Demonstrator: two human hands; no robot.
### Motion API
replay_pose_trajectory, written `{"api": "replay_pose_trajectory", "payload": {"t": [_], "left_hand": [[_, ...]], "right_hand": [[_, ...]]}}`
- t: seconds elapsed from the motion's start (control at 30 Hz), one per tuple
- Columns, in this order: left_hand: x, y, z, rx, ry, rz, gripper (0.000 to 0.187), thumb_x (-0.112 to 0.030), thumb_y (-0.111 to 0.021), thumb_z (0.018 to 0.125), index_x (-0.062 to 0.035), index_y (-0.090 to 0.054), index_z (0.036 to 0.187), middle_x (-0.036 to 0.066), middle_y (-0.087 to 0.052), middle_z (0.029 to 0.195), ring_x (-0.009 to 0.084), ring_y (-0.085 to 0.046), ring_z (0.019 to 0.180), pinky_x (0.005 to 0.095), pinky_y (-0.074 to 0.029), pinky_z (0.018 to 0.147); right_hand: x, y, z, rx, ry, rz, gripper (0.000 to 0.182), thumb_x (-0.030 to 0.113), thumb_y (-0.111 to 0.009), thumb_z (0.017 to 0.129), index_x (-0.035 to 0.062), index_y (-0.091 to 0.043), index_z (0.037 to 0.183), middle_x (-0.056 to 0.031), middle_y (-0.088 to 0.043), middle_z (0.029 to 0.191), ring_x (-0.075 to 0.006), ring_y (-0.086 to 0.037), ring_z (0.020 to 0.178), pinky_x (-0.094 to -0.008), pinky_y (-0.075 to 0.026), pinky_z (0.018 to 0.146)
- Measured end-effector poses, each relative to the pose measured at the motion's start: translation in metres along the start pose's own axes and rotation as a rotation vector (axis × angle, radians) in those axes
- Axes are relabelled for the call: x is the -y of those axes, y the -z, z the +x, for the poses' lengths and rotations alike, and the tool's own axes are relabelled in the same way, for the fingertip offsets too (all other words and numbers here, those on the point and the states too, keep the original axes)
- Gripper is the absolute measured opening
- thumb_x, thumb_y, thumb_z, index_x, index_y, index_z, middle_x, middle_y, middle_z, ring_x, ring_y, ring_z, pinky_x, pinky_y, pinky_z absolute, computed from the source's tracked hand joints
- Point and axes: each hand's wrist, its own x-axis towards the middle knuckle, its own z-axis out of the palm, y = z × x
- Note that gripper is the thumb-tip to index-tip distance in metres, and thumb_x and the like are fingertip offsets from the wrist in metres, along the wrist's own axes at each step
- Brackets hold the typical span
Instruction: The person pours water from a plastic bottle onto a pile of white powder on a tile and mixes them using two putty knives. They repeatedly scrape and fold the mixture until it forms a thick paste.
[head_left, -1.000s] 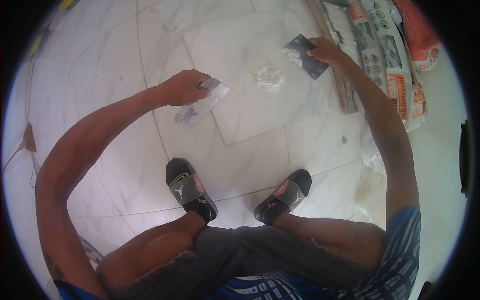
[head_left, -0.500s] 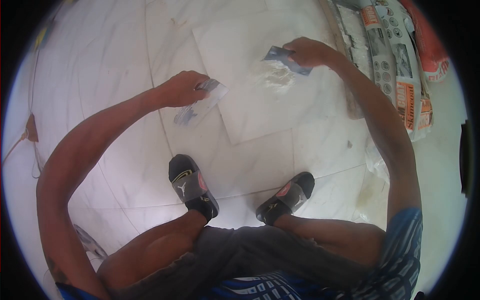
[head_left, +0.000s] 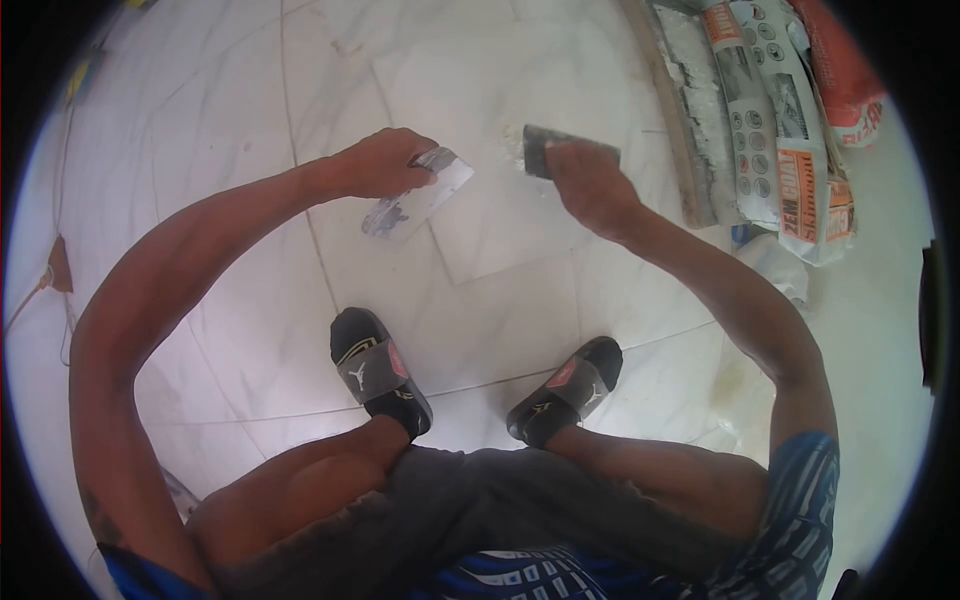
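Note:
My left hand (head_left: 388, 162) is closed on a wide putty knife (head_left: 418, 204). Its pale blade carries grey smears and tilts down toward the lower left, over the tiled floor. A second putty knife (head_left: 537, 148), with a dark blade, is gripped in my right hand (head_left: 597, 190), knuckles upward. That blade stands over a white floor tile (head_left: 490, 235). Some white skim coat compound (head_left: 513, 133) shows at the blade's left edge; the rest of it is hidden behind the blade and hand. A gap of bare tile separates the two knives.
Printed skim coat bags (head_left: 800, 190) and a red bag (head_left: 838, 70) stand at the upper right. Beside them lies a wood-edged board (head_left: 690, 120) crusted with white. Crumpled clear plastic (head_left: 775, 265) lies below the bags. My slippered feet (head_left: 380, 365) are near the tile. A cord (head_left: 35, 285) runs at far left.
My right hand has turned over and swung left and downward with its putty knife, covering most of the white compound. My left hand and its knife have shifted slightly up and right.

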Motion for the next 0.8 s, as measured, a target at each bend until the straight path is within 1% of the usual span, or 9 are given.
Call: {"api": "replay_pose_trajectory", "payload": {"t": [0.03,0.1,0.17,0.27,0.43,0.53,0.6,0.67,0.8], "left_hand": [[-0.001,-0.001,0.000,-0.028,-0.049,0.002,0.026,-0.021,-0.060,0.087,0.0043,-0.063,0.096,0.014,-0.065,0.078,0.0246,-0.060,0.072,0.0373,-0.047,0.069],[0.001,-0.002,-0.001,-0.081,-0.142,0.011,0.026,-0.020,-0.059,0.087,0.0044,-0.063,0.096,0.015,-0.064,0.077,0.0247,-0.060,0.071,0.0373,-0.047,0.069],[-0.001,0.001,-0.002,-0.062,-0.106,0.031,0.026,-0.020,-0.059,0.088,0.0044,-0.063,0.096,0.015,-0.065,0.080,0.0246,-0.060,0.073,0.0375,-0.047,0.070],[-0.002,0.001,-0.003,-0.019,-0.037,0.031,0.026,-0.020,-0.059,0.088,0.0043,-0.063,0.097,0.015,-0.066,0.083,0.0245,-0.061,0.075,0.0377,-0.047,0.071],[0.002,0.003,0.000,-0.011,-0.023,0.083,0.026,-0.019,-0.059,0.088,0.0036,-0.063,0.098,0.015,-0.066,0.083,0.0241,-0.060,0.076,0.0377,-0.047,0.072],[-0.004,0.001,-0.004,-0.023,0.010,0.042,0.025,-0.019,-0.060,0.088,0.0031,-0.063,0.098,0.014,-0.064,0.082,0.0234,-0.059,0.075,0.0372,-0.047,0.072],[-0.004,0.003,-0.004,-0.002,0.038,0.022,0.024,-0.019,-0.060,0.089,0.0027,-0.063,0.098,0.014,-0.064,0.081,0.0226,-0.059,0.075,0.0370,-0.047,0.072],[-0.004,-0.001,-0.005,-0.055,-0.053,0.020,0.024,-0.019,-0.060,0.089,0.0025,-0.063,0.097,0.013,-0.064,0.081,0.0220,-0.059,0.075,0.0369,-0.047,0.072],[-0.003,0.003,-0.008,-0.031,-0.044,0.041,0.024,-0.019,-0.059,0.088,0.0026,-0.063,0.096,0.011,-0.064,0.081,0.0212,-0.059,0.075,0.0368,-0.047,0.072]], "right_hand": [[0.000,-0.012,-0.008,-0.105,0.095,-0.105,0.036,0.008,-0.054,0.089,-0.0058,-0.052,0.122,-0.0117,-0.053,0.096,-0.0254,-0.055,0.088,-0.0378,-0.046,0.072],[0.002,-0.019,-0.013,-0.099,0.086,-0.082,0.033,0.008,-0.053,0.091,-0.0055,-0.052,0.121,-0.0121,-0.053,0.096,-0.0261,-0.055,0.088,-0.0381,-0.045,0.072],[0.006,-0.017,-0.013,-0.012,0.012,-0.077,0.031,0.008,-0.053,0.091,-0.0049,-0.052,0.119,-0.0113,-0.053,0.094,-0.0266,-0.054,0.086,-0.0383,-0.044,0.072],[0.009,0.004,-0.016,-0.102,0.061,-0.053,0.031,0.007,-0.053,0.091,-0.0044,-0.052,0.119,-0.0112,-0.053,0.093,-0.0268,-0.054,0.084,-0.0392,-0.045,0.071],[0.002,-0.020,-0.030,0.025,0.009,0.030,0.032,0.006,-0.052,0.090,-0.0034,-0.052,0.121,-0.0117,-0.053,0.095,-0.0276,-0.054,0.086,-0.0403,-0.046,0.075],[0.003,0.008,-0.028,-0.014,0.075,-0.099,0.032,0.005,-0.054,0.088,-0.0034,-0.053,0.119,-0.0126,-0.054,0.096,-0.0276,-0.056,0.086,-0.0403,-0.047,0.074],[0.000,-0.003,-0.030,-0.016,-0.019,-0.078,0.030,0.005,-0.058,0.085,-0.0030,-0.055,0.114,-0.0113,-0.053,0.092,-0.0253,-0.056,0.085,-0.0380,-0.046,0.072],[0.003,-0.008,-0.024,0.045,-0.162,0.056,0.025,0.006,-0.059,0.083,-0.0015,-0.056,0.107,-0.0106,-0.052,0.091,-0.0241,-0.056,0.085,-0.0364,-0.045,0.071],[0.006,0.011,-0.017,0.080,-0.033,-0.043,0.015,0.006,-0.055,0.087,0.0001,-0.053,0.100,-0.0139,-0.055,0.092,-0.0292,-0.058,0.084,-0.0414,-0.047,0.072]]}}
